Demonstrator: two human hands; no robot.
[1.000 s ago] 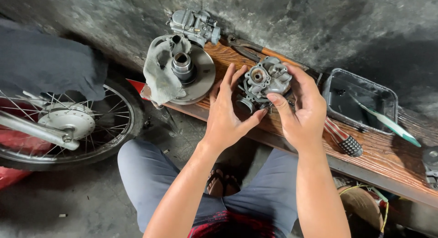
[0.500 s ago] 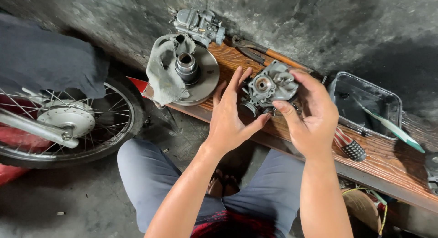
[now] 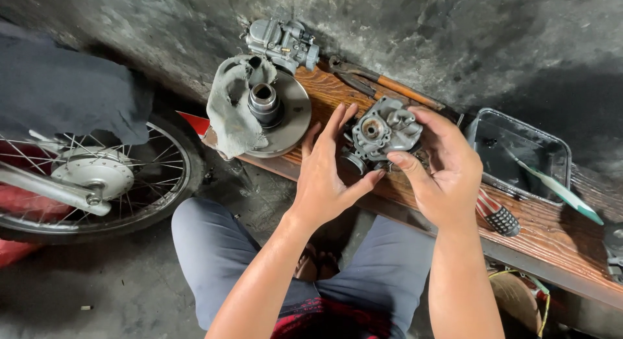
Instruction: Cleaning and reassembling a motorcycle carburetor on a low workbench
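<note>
- Carburetor (image 3: pixel 383 134) is sitting between both hands, just above the wooden plank (image 3: pixel 558 238); its round hole is facing up toward the camera, and its long side is running left to right.
- Left hand (image 3: pixel 328 176) is pressing its left side, fingers spread wide and thumb underneath.
- Right hand (image 3: pixel 444 173) is curling around its right side, gripping it.
- Plank is lying by a rough grey wall (image 3: pixel 454 40), over a concrete floor.
- Round metal disc (image 3: pixel 289 115) with a rag is resting left of it, a black tray (image 3: pixel 519 154) right, a spoked wheel (image 3: pixel 97 176) far left.
</note>
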